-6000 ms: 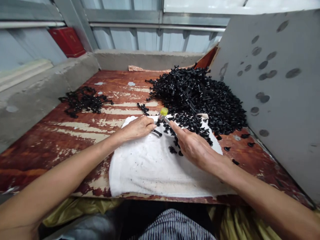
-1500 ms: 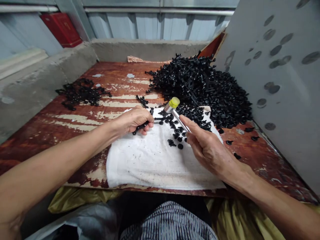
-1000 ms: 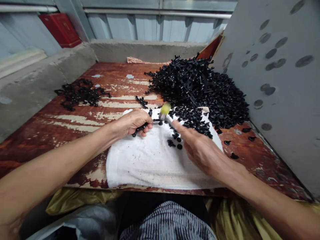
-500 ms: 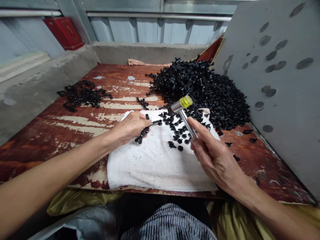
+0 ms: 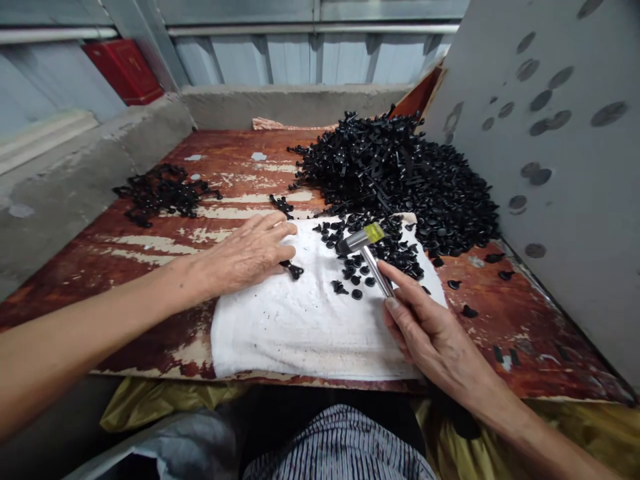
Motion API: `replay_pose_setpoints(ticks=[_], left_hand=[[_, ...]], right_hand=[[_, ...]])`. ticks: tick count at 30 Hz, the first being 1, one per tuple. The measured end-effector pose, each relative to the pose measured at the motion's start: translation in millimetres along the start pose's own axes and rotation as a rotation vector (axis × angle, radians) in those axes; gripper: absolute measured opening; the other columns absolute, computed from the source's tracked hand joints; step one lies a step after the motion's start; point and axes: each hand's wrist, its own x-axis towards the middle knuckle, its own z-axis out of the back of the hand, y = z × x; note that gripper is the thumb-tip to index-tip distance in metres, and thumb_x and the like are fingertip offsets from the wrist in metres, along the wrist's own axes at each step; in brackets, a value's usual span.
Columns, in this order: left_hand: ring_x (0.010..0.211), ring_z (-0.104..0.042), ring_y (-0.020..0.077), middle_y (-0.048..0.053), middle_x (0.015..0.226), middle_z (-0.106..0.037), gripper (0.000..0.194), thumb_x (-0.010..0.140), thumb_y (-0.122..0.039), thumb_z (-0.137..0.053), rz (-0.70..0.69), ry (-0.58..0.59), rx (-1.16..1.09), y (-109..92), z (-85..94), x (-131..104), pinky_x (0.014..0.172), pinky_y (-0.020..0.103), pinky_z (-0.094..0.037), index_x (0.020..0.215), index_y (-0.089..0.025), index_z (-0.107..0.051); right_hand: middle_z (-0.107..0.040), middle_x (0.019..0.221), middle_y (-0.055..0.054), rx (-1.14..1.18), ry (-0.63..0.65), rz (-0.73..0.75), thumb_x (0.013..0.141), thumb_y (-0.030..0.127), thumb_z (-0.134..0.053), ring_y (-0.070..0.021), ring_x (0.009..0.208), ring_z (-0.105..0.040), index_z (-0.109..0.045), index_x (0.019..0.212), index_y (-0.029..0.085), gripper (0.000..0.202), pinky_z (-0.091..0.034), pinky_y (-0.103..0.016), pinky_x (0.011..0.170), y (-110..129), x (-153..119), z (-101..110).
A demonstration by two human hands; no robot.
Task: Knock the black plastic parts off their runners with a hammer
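My right hand is wrapped round the metal handle of a small two-faced mallet. Its head, yellow at one end and black at the other, hovers over loose black plastic fasteners on a white cloth. My left hand is low over the cloth's left part, fingers curled and bunched. From beneath its thumb pokes the end of a black branched plastic piece; the rest is hidden by the hand.
A big heap of black plastic parts rises behind the cloth, against a spotted grey panel. A smaller pile of branched black pieces lies left on the worn red-brown tabletop. Low concrete ledges border the table.
My left hand has turned palm down over the branched piece, which now shows only one end. The mallet head has dropped slightly, and more loose fasteners lie on the cloth's right side.
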Motion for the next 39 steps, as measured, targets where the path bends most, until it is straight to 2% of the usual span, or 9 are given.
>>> replay_pose_setpoints(ticks=[3, 7, 14, 19, 24, 28, 33, 36, 39], left_hand=[[0.091, -0.058, 0.0243, 0.008, 0.089, -0.063, 0.013, 0.093, -0.029, -0.056, 0.040, 0.000, -0.096, 2.4, 11.5, 2.5, 0.082, 0.037, -0.043, 0.087, -0.018, -0.062], [0.061, -0.047, 0.0136, -0.002, 0.068, -0.052, 0.021, 0.094, -0.038, -0.053, 0.153, 0.005, -0.388, -6.1, 12.9, 1.9, 0.059, 0.027, -0.032, 0.089, -0.019, -0.060], [0.053, -0.035, 0.0079, -0.007, 0.060, -0.036, 0.028, 0.088, -0.045, -0.056, 0.387, 0.129, -0.933, -25.0, 1.8, 6.5, 0.049, 0.021, -0.027, 0.081, -0.018, -0.055], [0.050, -0.038, 0.0080, -0.007, 0.057, -0.045, 0.026, 0.084, -0.043, -0.057, 0.507, 0.188, -1.152, -30.6, -0.2, 9.5, 0.046, 0.020, -0.030, 0.086, -0.017, -0.055], [0.049, -0.038, 0.0077, -0.006, 0.057, -0.045, 0.026, 0.084, -0.043, -0.055, 0.546, 0.173, -1.204, -34.8, -1.6, 7.9, 0.047, 0.020, -0.031, 0.076, -0.018, -0.052], [0.053, -0.037, 0.0085, -0.005, 0.060, -0.041, 0.024, 0.085, -0.040, -0.052, 0.499, 0.162, -1.095, -40.0, -3.4, 7.0, 0.048, 0.021, -0.028, 0.076, -0.017, -0.055], [0.055, -0.036, 0.0093, -0.005, 0.060, -0.039, 0.025, 0.086, -0.038, -0.049, 0.440, 0.204, -0.963, -42.6, -1.9, 3.9, 0.049, 0.021, -0.026, 0.077, -0.017, -0.056], [0.053, -0.035, 0.0088, -0.006, 0.059, -0.039, 0.026, 0.085, -0.040, -0.050, 0.488, 0.219, -0.988, -39.3, -2.2, -0.4, 0.048, 0.021, -0.026, 0.076, -0.017, -0.055], [0.053, -0.036, 0.0087, -0.005, 0.060, -0.041, 0.028, 0.085, -0.042, -0.050, 0.510, 0.196, -1.019, -38.8, -1.7, -0.2, 0.049, 0.021, -0.028, 0.073, -0.017, -0.054]], right_hand=[[-0.062, 0.140, -0.017, -0.154, 0.070, 0.071, 0.099, 0.021, -0.043, -0.0273, 0.129, -0.059, -0.047, 0.147, 0.013, 0.048, -0.048, -0.047, 0.106, 6.7, -9.6, 8.7], [-0.063, 0.137, -0.020, -0.299, 0.131, 0.147, 0.097, 0.014, -0.038, -0.0239, 0.122, -0.064, -0.047, 0.145, 0.007, 0.049, -0.052, -0.038, 0.101, 10.9, -16.9, 18.9], [-0.074, 0.118, -0.020, -0.363, 0.232, 0.209, 0.093, 0.009, -0.033, -0.0221, 0.103, -0.075, -0.046, 0.145, 0.002, 0.055, -0.058, -0.036, 0.092, 11.8, 2.8, 10.7], [-0.078, 0.088, -0.017, -0.372, 0.221, 0.235, 0.088, 0.009, -0.032, -0.0230, 0.071, -0.076, -0.048, 0.142, -0.002, 0.058, -0.064, -0.039, 0.069, 13.2, 22.1, 2.5], [-0.076, 0.112, -0.017, -0.320, 0.144, 0.194, 0.093, 0.013, -0.037, -0.0233, 0.098, -0.076, -0.050, 0.144, 0.008, 0.053, -0.060, -0.040, 0.090, 24.5, 2.6, 14.8], [-0.076, 0.115, -0.016, -0.332, 0.221, 0.167, 0.092, 0.011, -0.037, -0.0239, 0.098, -0.076, -0.049, 0.145, 0.011, 0.054, -0.063, -0.038, 0.082, 24.8, -12.1, 18.6], [-0.073, 0.118, -0.020, -0.305, 0.226, 0.162, 0.091, 0.010, -0.033, -0.0246, 0.106, -0.073, -0.042, 0.147, 0.001, 0.057, -0.059, -0.043, 0.091, 18.4, 3.1, 9.3], [-0.074, 0.117, -0.017, -0.256, 0.250, 0.141, 0.091, 0.010, -0.035, -0.0239, 0.103, -0.074, -0.042, 0.149, 0.005, 0.058, -0.059, -0.042, 0.092, 15.2, 12.4, 6.1], [-0.070, 0.128, -0.016, -0.183, 0.169, 0.100, 0.094, 0.015, -0.039, -0.0250, 0.116, -0.068, -0.047, 0.147, 0.012, 0.054, -0.055, -0.043, 0.098, 12.4, 9.7, 5.2]])
